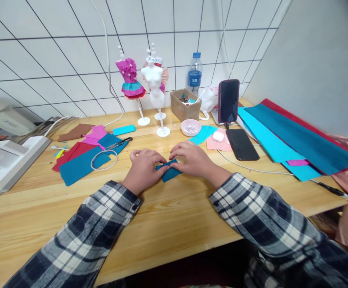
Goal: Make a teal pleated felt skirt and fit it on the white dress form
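Teal felt [171, 173] pinched; pink bowl [189, 134] holds beads, perhaps (cardboard box [180, 110]: scraps).

We wear a long-sleeved plaid shirt in navy, grey and white. Our left sleeve [87, 236] ends in a cuff [123, 198] with a small dark button [135, 207]; our right sleeve [267, 224] matches. Our left hand [142, 170] and right hand [195, 160] are bare.

Head cam, single view
Looks fwd & down over table [168, 216] edge, close up; tiled wall [57, 60] at back.
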The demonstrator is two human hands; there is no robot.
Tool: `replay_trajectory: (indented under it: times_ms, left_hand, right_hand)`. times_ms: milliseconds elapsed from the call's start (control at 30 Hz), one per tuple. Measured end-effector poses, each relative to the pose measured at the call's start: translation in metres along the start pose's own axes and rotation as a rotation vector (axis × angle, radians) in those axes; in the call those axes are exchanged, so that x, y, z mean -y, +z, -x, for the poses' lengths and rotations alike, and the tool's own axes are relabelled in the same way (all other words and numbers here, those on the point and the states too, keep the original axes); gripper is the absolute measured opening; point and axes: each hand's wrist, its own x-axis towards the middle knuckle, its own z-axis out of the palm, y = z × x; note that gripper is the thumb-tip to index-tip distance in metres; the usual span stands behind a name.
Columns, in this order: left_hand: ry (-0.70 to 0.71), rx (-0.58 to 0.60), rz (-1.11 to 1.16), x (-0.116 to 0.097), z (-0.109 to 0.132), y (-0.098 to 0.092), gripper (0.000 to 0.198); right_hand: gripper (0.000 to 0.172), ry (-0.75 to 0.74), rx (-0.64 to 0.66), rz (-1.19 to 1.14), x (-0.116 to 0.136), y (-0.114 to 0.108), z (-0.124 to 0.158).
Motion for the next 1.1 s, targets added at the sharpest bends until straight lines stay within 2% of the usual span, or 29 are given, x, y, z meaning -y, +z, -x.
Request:
replay_trajectory:
  times_ms: [33, 100, 233, 400, 467, 533, 600, 633, 700, 767, 833, 900, 1100]
  left_hand:
    - [0.009, -0.008, -0.005, 0.000, 0.000, 0.000, 0.021]
    - [0.015, -0.022, -0.008, 0.000, 0.000, -0.001, 0.021]
    - [0.021, -0.046, -0.014, 0.000, 0.001, -0.002, 0.022]
    - [0.012, -0.036, -0.002, 0.000, 0.002, 0.000, 0.019]
    - [-0.026, -0.039, 0.021, 0.001, 0.001, 0.001, 0.025]
    - [-0.083, -0.109, 0.042, 0.003, 0.001, -0.001, 0.055]
    - [-0.121, -0.253, 0.047, 0.005, 0.000, -0.004, 0.079]
    - [-0.122, -0.330, 0.038, 0.006, 0.000, -0.005, 0.081]
    - [-0.066, -0.397, -0.001, 0.006, 0.001, -0.008, 0.069]
    - [0.048, -0.303, -0.055, 0.004, 0.002, -0.008, 0.054]
    - [0.145, -0.126, -0.095, 0.000, 0.003, -0.004, 0.046]
    - [0.166, 0.000, -0.124, -0.006, 0.004, 0.001, 0.044]
    - [0.099, 0.067, -0.181, -0.015, 0.005, 0.010, 0.020]
  right_hand:
    - [0.010, 0.000, -0.007, -0.005, -0.001, 0.000, 0.000]
    - [0.009, -0.004, -0.015, -0.007, -0.001, -0.001, 0.000]
    - [0.024, 0.007, 0.002, 0.027, -0.002, -0.001, 0.001]
    - [0.010, 0.032, 0.032, 0.056, -0.001, 0.000, 0.001]
    - [0.010, 0.029, -0.014, 0.072, 0.000, -0.002, 0.001]
    - [0.016, 0.059, -0.168, 0.101, 0.001, -0.005, 0.002]
    - [0.023, 0.114, -0.361, 0.140, 0.000, -0.006, 0.002]
    - [0.024, 0.127, -0.411, 0.156, -0.001, -0.005, 0.002]
    - [0.021, 0.096, -0.368, 0.165, -0.007, -0.001, 0.002]
    - [0.012, 0.046, -0.234, 0.148, -0.014, 0.004, 0.001]
    - [0.006, 0.038, -0.128, 0.119, -0.020, 0.009, 0.001]
    - [0.004, 0.060, -0.060, 0.076, -0.023, 0.012, 0.002]
    - [0.003, 0.110, 0.087, -0.011, -0.025, 0.014, 0.004]
